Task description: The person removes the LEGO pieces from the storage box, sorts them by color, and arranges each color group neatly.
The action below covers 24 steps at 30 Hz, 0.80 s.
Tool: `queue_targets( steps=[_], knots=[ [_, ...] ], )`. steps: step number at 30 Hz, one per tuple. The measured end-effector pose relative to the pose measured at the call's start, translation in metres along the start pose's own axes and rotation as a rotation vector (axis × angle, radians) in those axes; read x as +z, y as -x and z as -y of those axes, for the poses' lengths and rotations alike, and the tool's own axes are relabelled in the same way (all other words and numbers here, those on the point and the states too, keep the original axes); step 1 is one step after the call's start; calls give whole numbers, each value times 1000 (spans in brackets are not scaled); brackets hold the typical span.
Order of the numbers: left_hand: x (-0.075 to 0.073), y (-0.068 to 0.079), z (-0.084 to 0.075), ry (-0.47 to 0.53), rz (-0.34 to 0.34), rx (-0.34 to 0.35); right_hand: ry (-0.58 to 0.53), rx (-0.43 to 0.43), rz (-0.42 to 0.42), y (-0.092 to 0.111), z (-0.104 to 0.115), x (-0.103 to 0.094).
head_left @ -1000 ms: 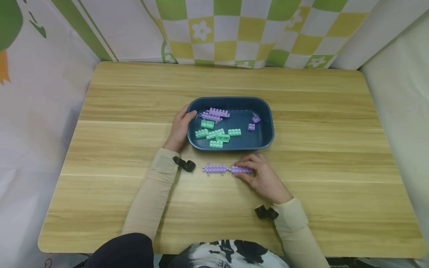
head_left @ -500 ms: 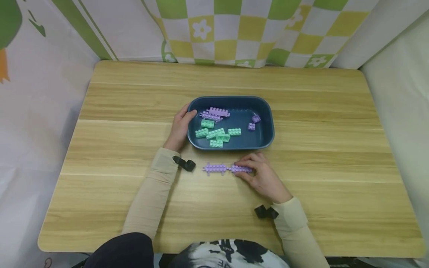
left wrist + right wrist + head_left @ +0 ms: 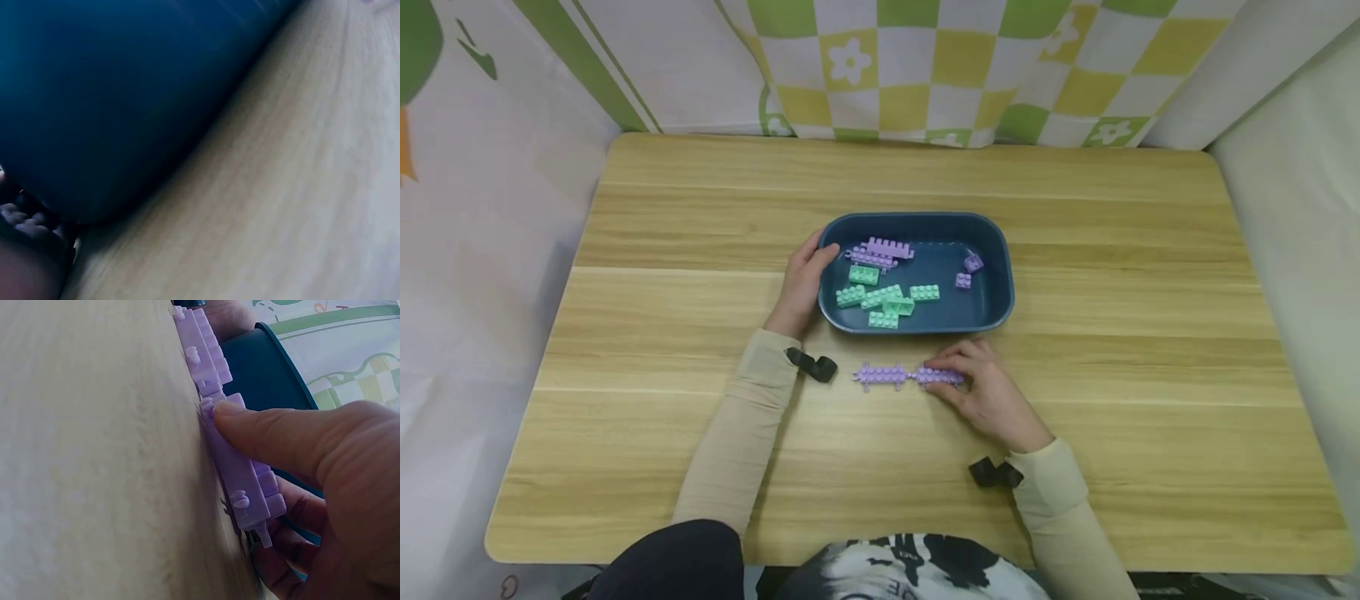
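My left hand grips the left end of a dark blue plastic tray, thumb over the rim. In the left wrist view the tray's outer wall fills the upper left, with only dark, blurred bits of the hand at the lower left corner. Just in front of the tray, two light purple studded building blocks lie end to end on the table. My right hand pinches the right-hand block between thumb and fingers. The left-hand block meets it at a small connector, and small pegs stick out of its sides.
Inside the tray lie several mint green bricks and light purple blocks at the left, with two small darker purple bricks at the right. The wooden table ends at a checkered cloth at the back.
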<state>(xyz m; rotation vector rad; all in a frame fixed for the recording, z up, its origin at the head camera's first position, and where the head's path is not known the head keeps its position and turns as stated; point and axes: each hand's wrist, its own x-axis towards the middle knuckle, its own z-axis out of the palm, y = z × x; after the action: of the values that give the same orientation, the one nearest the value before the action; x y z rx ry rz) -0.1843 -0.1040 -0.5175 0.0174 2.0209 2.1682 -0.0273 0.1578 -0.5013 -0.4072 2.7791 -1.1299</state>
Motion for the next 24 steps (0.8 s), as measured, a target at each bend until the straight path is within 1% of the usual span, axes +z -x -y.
queue_targets(
  steps=[6,12,24],
  knots=[
    [0,-1,-1,-1,-4,-5,0,-3,-2,0,-1,0],
    [1,0,-1,-4,-9,6,5,1,-1,0,-2,1],
    [1,0,-2,-18,-13,-3,-10,1,3,-1,-2,1]
  ],
)
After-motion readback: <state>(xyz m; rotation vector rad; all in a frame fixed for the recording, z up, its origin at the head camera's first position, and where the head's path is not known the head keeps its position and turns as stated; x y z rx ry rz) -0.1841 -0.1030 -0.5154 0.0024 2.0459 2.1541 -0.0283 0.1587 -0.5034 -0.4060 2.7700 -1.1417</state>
